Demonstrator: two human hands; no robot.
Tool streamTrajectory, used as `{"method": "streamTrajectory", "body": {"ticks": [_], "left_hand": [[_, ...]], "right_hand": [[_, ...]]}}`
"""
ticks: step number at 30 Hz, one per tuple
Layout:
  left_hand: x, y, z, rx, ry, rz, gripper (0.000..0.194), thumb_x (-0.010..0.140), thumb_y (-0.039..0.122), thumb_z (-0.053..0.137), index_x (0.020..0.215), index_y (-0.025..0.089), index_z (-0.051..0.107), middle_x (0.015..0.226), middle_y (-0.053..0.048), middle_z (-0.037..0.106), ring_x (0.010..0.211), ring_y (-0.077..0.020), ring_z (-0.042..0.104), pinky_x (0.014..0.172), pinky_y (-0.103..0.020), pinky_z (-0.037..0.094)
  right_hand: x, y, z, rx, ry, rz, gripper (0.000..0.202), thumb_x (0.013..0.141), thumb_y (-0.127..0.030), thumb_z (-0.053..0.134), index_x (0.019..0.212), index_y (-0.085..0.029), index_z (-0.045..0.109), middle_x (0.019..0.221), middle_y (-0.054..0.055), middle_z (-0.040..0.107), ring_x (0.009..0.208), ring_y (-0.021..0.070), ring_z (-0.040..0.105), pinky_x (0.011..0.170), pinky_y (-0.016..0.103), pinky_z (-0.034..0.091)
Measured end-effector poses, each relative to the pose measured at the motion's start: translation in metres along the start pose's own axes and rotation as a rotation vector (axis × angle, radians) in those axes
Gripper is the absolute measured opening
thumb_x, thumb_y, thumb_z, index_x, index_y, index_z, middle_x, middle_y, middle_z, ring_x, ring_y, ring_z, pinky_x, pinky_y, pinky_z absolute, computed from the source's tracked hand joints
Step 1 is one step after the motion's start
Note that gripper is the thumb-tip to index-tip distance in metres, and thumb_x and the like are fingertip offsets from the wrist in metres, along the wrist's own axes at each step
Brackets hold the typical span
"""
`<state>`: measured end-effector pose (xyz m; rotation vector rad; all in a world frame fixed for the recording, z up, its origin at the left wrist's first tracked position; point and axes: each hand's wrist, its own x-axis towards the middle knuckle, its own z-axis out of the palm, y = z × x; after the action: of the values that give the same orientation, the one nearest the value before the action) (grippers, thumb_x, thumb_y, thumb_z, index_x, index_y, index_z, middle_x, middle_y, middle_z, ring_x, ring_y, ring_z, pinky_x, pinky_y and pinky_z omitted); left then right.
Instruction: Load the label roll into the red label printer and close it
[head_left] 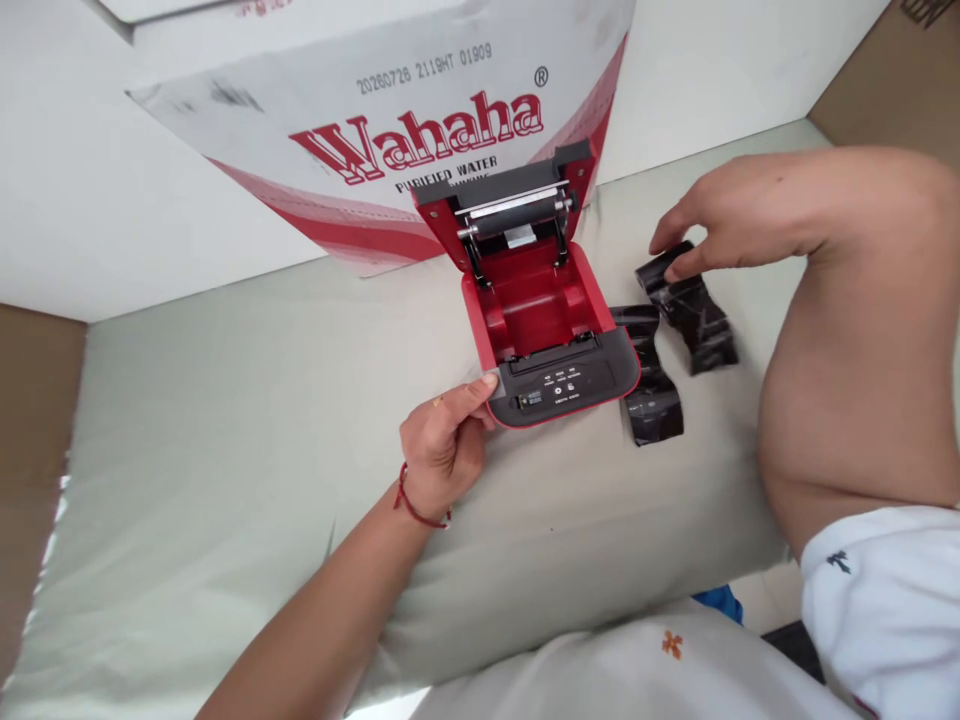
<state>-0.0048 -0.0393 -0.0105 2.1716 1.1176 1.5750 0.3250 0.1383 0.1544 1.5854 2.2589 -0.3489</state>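
Observation:
A red and black label printer [525, 310] sits on the pale green cloth with its lid [514, 200] raised and its red inner bay showing. My left hand [446, 440] pinches the printer's front left corner, thumb on top and fingers at the side. To the right, my right hand [727, 215] holds a small black ribbon roll [661, 268] between thumb and fingers. A loose length of shiny black ribbon [705, 325] trails from that roll. Another black ribbon strip [652, 390] lies crumpled against the printer's right side.
Behind the printer stands a white and red Wahaha water carton [405, 130], close to the raised lid. White walls [705, 70] rise behind the cloth-covered surface [225, 400]. Brown cardboard [34, 420] borders the left side, with more at the far right. My lap is below the front edge.

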Motion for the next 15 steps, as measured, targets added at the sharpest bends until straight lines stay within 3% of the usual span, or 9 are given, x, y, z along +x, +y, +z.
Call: {"method": "streamTrajectory", "body": {"ticks": [3,7,11,15], "left_hand": [[-0.002,-0.002,0.001,-0.005,0.001,-0.010,0.065,0.099,-0.002,0.058,0.152,0.032,0.071,0.082,0.005,0.077,0.071,-0.0082,0.076,0.077,-0.016,0.065],[-0.002,-0.001,0.003,-0.030,0.001,-0.015,0.062,0.100,-0.001,0.058,0.152,0.032,0.071,0.081,0.005,0.077,0.071,-0.0084,0.076,0.077,-0.017,0.065],[0.001,0.000,0.002,-0.015,-0.015,-0.005,0.064,0.100,-0.001,0.057,0.154,0.032,0.069,0.080,0.005,0.076,0.070,-0.0089,0.075,0.075,-0.017,0.064],[-0.001,-0.001,0.002,-0.017,-0.032,-0.009,0.067,0.099,-0.003,0.054,0.156,0.032,0.067,0.081,0.004,0.075,0.071,-0.0090,0.075,0.076,-0.018,0.065]], "right_hand": [[-0.005,-0.025,-0.005,-0.079,-0.148,-0.014,0.037,0.101,-0.030,0.079,0.137,-0.024,0.083,0.119,0.004,0.084,0.093,0.0194,0.073,0.080,0.033,0.046],[0.001,-0.045,0.001,-0.116,-0.309,-0.077,0.027,0.100,-0.029,0.076,0.125,-0.021,0.086,0.108,0.004,0.083,0.089,0.0198,0.072,0.079,0.034,0.045],[0.012,-0.064,0.013,-0.168,-0.346,-0.082,0.018,0.093,-0.021,0.081,0.109,-0.018,0.087,0.105,0.008,0.082,0.089,0.0235,0.071,0.076,0.036,0.046],[0.009,-0.072,0.013,-0.194,-0.317,-0.183,0.014,0.096,-0.016,0.072,0.098,-0.014,0.085,0.094,0.008,0.079,0.079,0.0195,0.066,0.070,0.034,0.045]]}}
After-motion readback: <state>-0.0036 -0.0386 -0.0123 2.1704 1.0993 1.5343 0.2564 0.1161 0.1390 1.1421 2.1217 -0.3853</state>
